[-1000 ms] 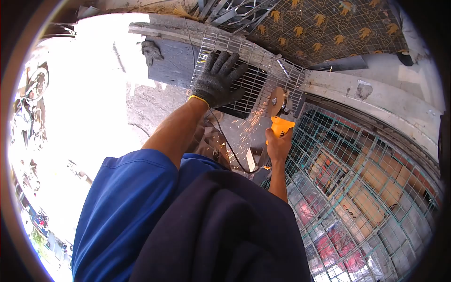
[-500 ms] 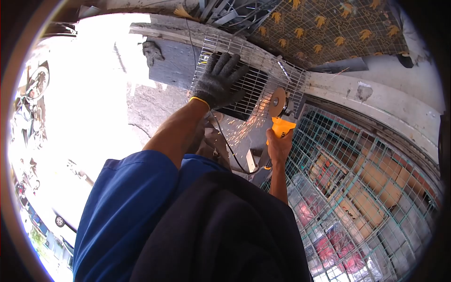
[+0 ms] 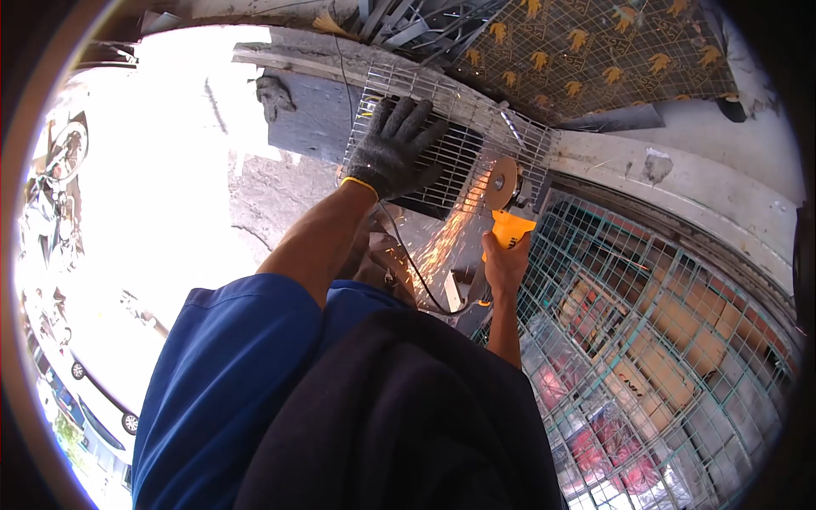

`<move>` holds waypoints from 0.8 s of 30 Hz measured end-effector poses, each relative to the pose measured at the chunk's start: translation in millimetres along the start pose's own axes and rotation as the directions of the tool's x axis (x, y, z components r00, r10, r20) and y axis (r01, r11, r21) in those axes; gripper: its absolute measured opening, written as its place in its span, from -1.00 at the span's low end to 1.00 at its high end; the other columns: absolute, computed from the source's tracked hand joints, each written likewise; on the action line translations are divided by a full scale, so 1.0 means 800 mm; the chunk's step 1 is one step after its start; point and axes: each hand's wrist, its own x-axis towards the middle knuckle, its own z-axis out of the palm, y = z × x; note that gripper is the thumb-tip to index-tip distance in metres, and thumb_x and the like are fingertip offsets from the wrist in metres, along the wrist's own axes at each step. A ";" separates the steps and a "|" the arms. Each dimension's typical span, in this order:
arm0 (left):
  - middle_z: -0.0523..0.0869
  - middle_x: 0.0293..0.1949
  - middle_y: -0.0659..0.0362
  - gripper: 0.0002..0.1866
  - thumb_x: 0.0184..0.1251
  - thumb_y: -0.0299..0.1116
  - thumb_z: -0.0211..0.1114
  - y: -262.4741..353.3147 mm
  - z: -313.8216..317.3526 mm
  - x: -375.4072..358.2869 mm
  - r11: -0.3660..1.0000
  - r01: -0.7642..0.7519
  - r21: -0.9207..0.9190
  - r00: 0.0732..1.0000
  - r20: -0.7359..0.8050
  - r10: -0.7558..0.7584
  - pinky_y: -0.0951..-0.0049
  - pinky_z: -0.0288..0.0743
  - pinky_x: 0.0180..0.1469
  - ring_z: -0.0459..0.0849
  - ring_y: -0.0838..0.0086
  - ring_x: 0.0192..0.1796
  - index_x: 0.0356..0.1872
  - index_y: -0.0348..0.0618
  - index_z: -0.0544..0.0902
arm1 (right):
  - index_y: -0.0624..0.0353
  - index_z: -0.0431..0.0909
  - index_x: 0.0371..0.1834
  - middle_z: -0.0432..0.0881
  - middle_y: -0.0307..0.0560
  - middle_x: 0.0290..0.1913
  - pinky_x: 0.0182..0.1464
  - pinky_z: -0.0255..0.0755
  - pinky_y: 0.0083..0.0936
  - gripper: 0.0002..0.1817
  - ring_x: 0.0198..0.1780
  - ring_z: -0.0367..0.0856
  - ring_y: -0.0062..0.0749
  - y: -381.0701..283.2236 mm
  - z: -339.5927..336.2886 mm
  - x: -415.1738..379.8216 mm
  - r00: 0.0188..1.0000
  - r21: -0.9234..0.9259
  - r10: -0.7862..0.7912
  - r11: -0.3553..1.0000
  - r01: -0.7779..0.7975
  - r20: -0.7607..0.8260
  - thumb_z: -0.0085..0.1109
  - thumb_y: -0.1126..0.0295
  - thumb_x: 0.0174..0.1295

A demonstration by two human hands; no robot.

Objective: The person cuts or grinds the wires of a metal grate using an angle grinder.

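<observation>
— What's at the left?
— The gloved left hand [image 3: 393, 149] lies flat, fingers spread, on the silver wire grille [image 3: 442, 127], whose long axis runs left to right.
— And rightward?
— The right hand [image 3: 505, 263] is wrapped around the yellow angle grinder [image 3: 505, 212], disc up against the grille, sparks flying. A green mesh cage [image 3: 646, 340] holds cartons.

The left hand [image 3: 393, 150] wears a dark grey knitted glove with a thin yellow band at the cuff. The forearm above it is bare up to a short, loose, bright blue sleeve [image 3: 229, 374]. The right hand [image 3: 505, 265] is ungloved, and its forearm is bare too. Near the camera, a dark navy garment [image 3: 408, 416] covers the chest, lying over the blue.
</observation>
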 end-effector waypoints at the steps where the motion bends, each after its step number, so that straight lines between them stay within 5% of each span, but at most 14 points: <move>1: 0.22 0.76 -0.01 -0.09 0.38 0.31 0.35 -0.001 0.001 0.000 1.000 -0.002 0.004 1.000 0.001 0.002 -0.31 -0.14 0.78 0.11 -0.09 0.78 0.71 0.31 0.34 | 0.28 0.45 0.26 0.79 -0.02 -0.13 -0.11 0.69 -0.35 -0.36 -0.21 0.80 -0.31 -0.004 -0.001 -0.002 1.000 0.000 0.001 1.000 -0.001 0.000 0.55 0.26 0.20; 13: 0.29 0.72 -0.03 -0.09 0.31 0.28 0.44 -0.004 0.003 -0.002 0.999 -0.039 -0.035 0.997 -0.073 0.036 -0.34 -0.06 0.75 0.19 -0.12 0.75 0.67 0.29 0.41 | 0.28 0.44 0.18 0.78 0.06 -0.14 -0.09 0.70 -0.20 -0.38 -0.20 0.83 -0.14 0.022 0.001 0.009 0.995 -0.033 -0.095 0.995 0.095 -0.002 0.60 0.24 0.21; 16: 0.30 0.72 -0.03 -0.09 0.30 0.27 0.45 -0.003 0.004 0.000 0.999 -0.036 -0.032 0.996 -0.080 0.034 -0.35 -0.03 0.74 0.21 -0.12 0.74 0.66 0.29 0.41 | 0.29 0.44 0.15 0.78 0.08 -0.16 -0.09 0.71 -0.21 -0.39 -0.22 0.83 -0.13 0.018 0.001 0.013 0.968 -0.124 -0.246 0.960 0.251 0.049 0.59 0.25 0.19; 18: 0.30 0.71 -0.03 -0.08 0.30 0.28 0.44 -0.002 0.004 0.000 0.999 -0.027 -0.020 0.997 -0.070 0.026 -0.35 -0.02 0.74 0.22 -0.12 0.74 0.67 0.29 0.41 | 0.29 0.44 0.14 0.77 0.08 -0.20 -0.12 0.72 -0.23 -0.40 -0.25 0.83 -0.11 0.007 0.001 0.009 1.000 -0.019 -0.025 1.000 0.025 0.004 0.59 0.25 0.19; 22: 0.29 0.72 -0.02 -0.08 0.33 0.29 0.42 -0.002 0.003 -0.001 1.000 -0.020 -0.021 0.998 -0.054 0.018 -0.34 -0.05 0.75 0.19 -0.12 0.75 0.68 0.30 0.38 | 0.29 0.44 0.13 0.77 0.08 -0.22 -0.16 0.71 -0.25 -0.41 -0.26 0.84 -0.10 0.012 0.005 0.012 0.998 -0.052 -0.061 0.997 0.060 -0.017 0.57 0.24 0.21; 24: 0.28 0.73 -0.02 -0.08 0.33 0.29 0.41 -0.002 0.004 -0.001 1.000 -0.019 -0.019 0.999 -0.051 0.018 -0.33 -0.07 0.75 0.18 -0.11 0.75 0.69 0.31 0.37 | 0.29 0.44 0.13 0.77 0.05 -0.22 -0.16 0.70 -0.27 -0.41 -0.27 0.84 -0.14 0.003 0.002 0.008 0.999 0.097 -0.012 0.995 0.008 0.041 0.55 0.23 0.20</move>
